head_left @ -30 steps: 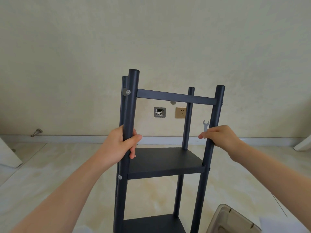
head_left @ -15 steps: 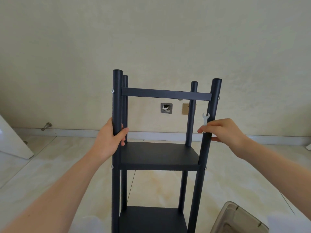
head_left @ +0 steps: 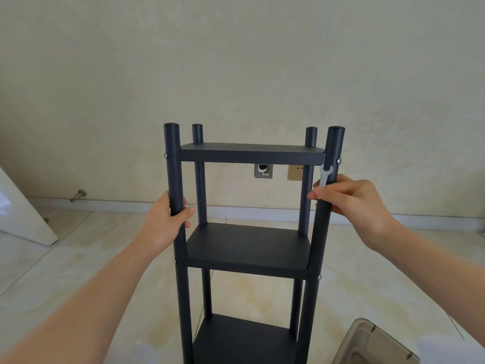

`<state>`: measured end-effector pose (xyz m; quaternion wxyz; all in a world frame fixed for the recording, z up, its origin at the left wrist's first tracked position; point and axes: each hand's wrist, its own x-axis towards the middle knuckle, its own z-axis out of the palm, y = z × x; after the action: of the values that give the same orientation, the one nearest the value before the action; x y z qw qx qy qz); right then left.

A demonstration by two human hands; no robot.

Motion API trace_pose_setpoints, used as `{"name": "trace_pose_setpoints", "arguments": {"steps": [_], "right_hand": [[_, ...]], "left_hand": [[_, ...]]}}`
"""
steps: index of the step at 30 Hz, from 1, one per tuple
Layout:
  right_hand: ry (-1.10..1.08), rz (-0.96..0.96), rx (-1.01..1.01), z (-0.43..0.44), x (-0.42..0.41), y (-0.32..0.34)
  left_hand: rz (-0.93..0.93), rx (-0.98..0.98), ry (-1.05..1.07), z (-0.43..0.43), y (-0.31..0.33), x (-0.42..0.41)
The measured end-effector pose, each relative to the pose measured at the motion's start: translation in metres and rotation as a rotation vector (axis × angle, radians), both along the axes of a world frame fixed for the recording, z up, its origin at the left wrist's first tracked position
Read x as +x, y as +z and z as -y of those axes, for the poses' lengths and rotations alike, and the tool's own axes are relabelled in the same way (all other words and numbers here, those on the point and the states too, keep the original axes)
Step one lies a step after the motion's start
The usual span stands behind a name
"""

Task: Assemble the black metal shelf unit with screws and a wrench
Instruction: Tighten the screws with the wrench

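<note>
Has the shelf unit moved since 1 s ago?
Yes. The shelf unit has turned: its two left posts, nearly overlapping before, now stand apart, and it faces the wall socket squarely.

A wall socket (head_left: 296, 172), doorstop (head_left: 78, 195) and plastic bin (head_left: 367, 337) are visible.

A beige wall (head_left: 236, 61) stands beyond the grip. A socket (head_left: 296, 172) sits level with it. Cream floor tiles (head_left: 78, 258) lie below.

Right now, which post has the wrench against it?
The front right post: the right hand pinches the wrench against it. The left hand grips the front left post; both back posts untouched.
</note>
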<state>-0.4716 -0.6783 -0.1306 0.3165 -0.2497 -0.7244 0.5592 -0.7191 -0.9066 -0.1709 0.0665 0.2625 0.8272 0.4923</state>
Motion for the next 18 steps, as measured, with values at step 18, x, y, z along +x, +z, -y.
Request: {"name": "trace_pose_setpoints", "arguments": {"steps": [18], "right_hand": [[0.17, -0.138, 0.126, 0.033, 0.009, 0.024]], "left_hand": [[0.053, -0.03, 0.063, -0.002, -0.008, -0.006]]}}
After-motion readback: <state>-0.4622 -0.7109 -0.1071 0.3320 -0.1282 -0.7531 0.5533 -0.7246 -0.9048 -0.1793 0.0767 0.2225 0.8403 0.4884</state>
